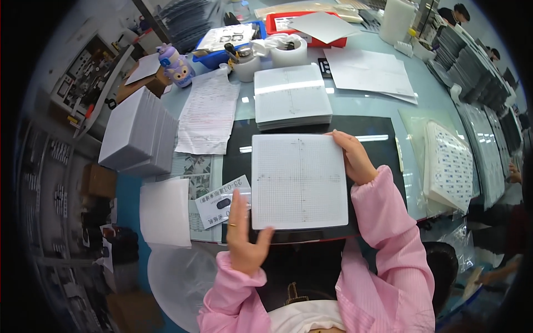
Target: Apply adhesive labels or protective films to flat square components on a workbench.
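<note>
Far left, at 9 o'clock: tall stack of white sheets point(139, 133), leaning slightly, on the glass table point(361, 102). Below it, around 8 o'clock, single blank white sheet point(165, 212) hanging over the table edge. At 11 o'clock, purple toy figure point(175, 65) upright beside a handwritten paper point(208, 114). Just left of centre, small printed slip point(222, 202) lying flat, touching the left hand point(244, 233). Left hand upright on its edge, fingers straight and released, thumb hooked under the lower left corner of the gridded square sheet point(300, 180), ring on one finger. Gridded sheet dead centre, flat on the black mat point(377, 139), cross axes faint on it. At 12 o'clock, second stack of gridded sheets point(292, 97), apart from the centre one. Right hand point(352, 158) at 2 o'clock of the sheet, fingers curled and pinching its upper right corner, pink sleeve behind. At 3 o'clock, bagged stack of dotted white cards point(447, 166), well apart from both hands.
</note>
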Demonstrator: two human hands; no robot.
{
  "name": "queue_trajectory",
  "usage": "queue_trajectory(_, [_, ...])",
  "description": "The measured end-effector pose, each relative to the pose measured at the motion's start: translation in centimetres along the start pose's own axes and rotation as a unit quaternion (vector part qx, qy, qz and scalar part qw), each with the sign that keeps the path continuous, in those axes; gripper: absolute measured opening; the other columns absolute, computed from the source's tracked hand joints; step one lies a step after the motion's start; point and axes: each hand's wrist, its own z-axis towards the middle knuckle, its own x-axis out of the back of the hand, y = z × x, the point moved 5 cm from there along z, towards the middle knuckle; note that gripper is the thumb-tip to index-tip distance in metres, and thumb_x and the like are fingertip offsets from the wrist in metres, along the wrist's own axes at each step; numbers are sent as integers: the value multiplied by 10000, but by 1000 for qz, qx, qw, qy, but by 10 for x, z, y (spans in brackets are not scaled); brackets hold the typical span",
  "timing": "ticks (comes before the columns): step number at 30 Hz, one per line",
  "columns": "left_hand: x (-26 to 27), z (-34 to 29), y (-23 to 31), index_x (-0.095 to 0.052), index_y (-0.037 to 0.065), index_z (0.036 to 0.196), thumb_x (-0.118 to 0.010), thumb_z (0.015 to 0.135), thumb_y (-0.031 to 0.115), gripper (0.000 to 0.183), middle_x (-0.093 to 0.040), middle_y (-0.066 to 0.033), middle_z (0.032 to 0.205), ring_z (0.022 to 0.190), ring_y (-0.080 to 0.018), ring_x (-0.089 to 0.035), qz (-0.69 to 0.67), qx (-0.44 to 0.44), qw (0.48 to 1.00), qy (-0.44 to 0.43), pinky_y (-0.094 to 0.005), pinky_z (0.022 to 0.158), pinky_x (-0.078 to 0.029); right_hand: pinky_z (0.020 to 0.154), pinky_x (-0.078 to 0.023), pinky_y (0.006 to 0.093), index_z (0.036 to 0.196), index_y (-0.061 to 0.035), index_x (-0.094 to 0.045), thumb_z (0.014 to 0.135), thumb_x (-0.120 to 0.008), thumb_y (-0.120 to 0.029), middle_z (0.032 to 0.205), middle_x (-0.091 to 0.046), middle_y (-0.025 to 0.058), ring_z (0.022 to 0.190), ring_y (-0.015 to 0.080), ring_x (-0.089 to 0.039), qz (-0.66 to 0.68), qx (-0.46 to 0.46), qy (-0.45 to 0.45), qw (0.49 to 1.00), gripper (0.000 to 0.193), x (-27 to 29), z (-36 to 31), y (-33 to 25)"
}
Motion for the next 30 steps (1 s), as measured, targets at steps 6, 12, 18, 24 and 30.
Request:
queue_trajectory(6, [-7,-34,-33,-340,-96,1535,-524,1020,24,560,-731,-206,1072,853,-309,-762,-400,318,856,-75,-338,716,-651,690,-546,256,1132,-13,-698,1092,-476,-360,944,-708,84,807,119,-681,-48,-32,0,998,414,-14,-2,7])
queue_trajectory(12, [-10,-44,-30,-347,-98,1528,-510,1022,24,545,-741,-223,1048,811,-315,-769,-416,335,843,-68,-345,706,-659,763,-553,273,1156,16,-709,1095,-461,-398,986,-725,131,858,151,-699,-127,-35,2,991,486,-10,-1,7])
queue_trajectory(18, [-11,-48,-28,-350,-94,1528,-503,1026,32,539,-741,-227,1068,827,-320,-770,-424,338,837,-71,-357,722,-660,572,-517,224,1170,6,-709,1094,-448,-416,902,-710,97,711,102,-668,-146,-20,20,989,502,-12,1,9])
queue_trajectory(24, [-14,-50,-26,-342,-87,1536,-507,1037,49,542,-744,-210,1072,857,-319,-771,-435,328,834,-86,-358,762,-650,622,-534,223,1163,0,-716,1089,-455,-422,926,-714,115,750,117,-681,-170,-11,31,985,501,-13,-2,5])
queue_trajectory(30, [-15,-54,-28,-335,-85,1538,-506,1040,49,543,-744,-202,1076,873,-317,-771,-442,325,830,-99,-359,788,-644,718,-529,240,1121,-22,-751,1080,-475,-459,915,-725,99,807,128,-679,-184,-34,33,982,519,-11,0,7])
